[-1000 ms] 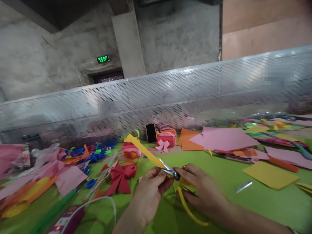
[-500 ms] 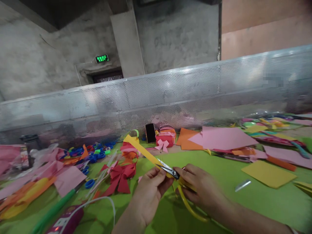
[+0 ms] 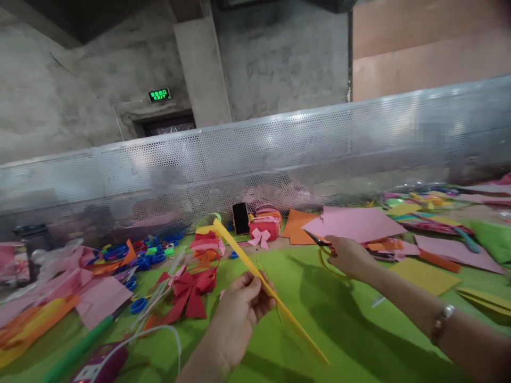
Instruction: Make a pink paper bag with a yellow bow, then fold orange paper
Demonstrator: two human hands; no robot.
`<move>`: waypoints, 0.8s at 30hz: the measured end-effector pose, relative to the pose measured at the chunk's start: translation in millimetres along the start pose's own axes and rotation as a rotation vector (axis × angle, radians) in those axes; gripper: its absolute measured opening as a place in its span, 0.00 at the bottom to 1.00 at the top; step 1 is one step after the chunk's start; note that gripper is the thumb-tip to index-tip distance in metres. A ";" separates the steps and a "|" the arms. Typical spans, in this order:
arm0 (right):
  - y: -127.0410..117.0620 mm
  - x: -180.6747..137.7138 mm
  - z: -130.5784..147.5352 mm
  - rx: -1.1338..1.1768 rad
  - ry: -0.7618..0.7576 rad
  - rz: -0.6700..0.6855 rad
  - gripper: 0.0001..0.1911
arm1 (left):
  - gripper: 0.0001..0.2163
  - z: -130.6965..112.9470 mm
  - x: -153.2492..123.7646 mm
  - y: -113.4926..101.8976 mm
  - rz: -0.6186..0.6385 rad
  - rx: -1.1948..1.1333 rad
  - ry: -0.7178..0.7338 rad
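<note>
My left hand [image 3: 244, 303] pinches a long yellow strip [image 3: 297, 328], which slants from upper left down to lower right over the green tabletop. A thin yellow-green sliver hangs beside the same fingers. Off to the right, my right hand [image 3: 349, 257] is closed round the yellow handles of a pair of scissors [image 3: 319, 240], their dark blades pointing left near the pink sheets [image 3: 359, 222]. Left of my left hand lies a red bow [image 3: 191, 291]. Behind it are more pink and orange pieces.
A phone [image 3: 240, 218] leans against the perforated metal screen [image 3: 223, 170], beside a small red box [image 3: 264, 229] with a pink bow. Blue rings [image 3: 138, 305], a green stick [image 3: 82, 350] and a power strip with a white cord [image 3: 99, 366] lie left. Yellow sheets [image 3: 425, 275] lie right.
My right hand has carried the scissors away from the yellow strip, up and to the right. The strip, still in my left hand, now stretches out straight toward the lower right.
</note>
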State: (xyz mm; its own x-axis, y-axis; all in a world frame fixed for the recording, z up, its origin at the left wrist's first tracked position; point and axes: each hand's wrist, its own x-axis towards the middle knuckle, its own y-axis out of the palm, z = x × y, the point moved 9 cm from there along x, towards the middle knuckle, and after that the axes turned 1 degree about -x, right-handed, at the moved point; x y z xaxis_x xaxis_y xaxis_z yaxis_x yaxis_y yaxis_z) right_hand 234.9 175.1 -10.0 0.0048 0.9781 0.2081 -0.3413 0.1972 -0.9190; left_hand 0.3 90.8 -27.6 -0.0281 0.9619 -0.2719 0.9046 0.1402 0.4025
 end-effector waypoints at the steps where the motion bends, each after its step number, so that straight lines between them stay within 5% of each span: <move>1: 1.4 2.9 -10.2 -0.017 0.020 -0.001 0.16 | 0.09 1.1 -0.8 2.0 0.023 -0.009 -0.018; 5: 5.6 2.8 -20.9 -0.013 0.021 0.010 0.12 | 0.16 7.5 -4.9 13.0 0.160 0.016 -0.102; 10: 14.4 -11.1 29.5 0.191 -0.151 0.135 0.11 | 0.17 15.4 -8.6 19.2 0.263 0.147 -0.161; 13: 24.9 -37.9 73.6 0.531 -0.260 0.274 0.18 | 0.17 25.1 -11.2 24.2 0.363 0.283 -0.184; 16: 31.6 -64.2 107.4 1.152 -0.298 0.455 0.19 | 0.19 38.2 -12.3 27.5 0.463 0.465 -0.200; 19: 35.9 -58.9 96.1 1.335 -0.136 0.388 0.21 | 0.20 50.4 -11.0 27.4 0.510 0.632 -0.242; 24: 24.6 -11.9 36.4 1.325 0.027 0.126 0.26 | 0.21 54.8 -12.0 26.2 0.530 0.793 -0.264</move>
State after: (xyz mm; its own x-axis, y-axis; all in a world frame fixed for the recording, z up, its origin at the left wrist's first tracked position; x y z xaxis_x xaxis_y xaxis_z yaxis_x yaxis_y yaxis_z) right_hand 192.3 165.9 -22.9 -0.0808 0.9888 0.1254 -0.9916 -0.0925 0.0903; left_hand 47.7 70.1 -61.7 0.4711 0.7583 -0.4507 0.7984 -0.5838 -0.1477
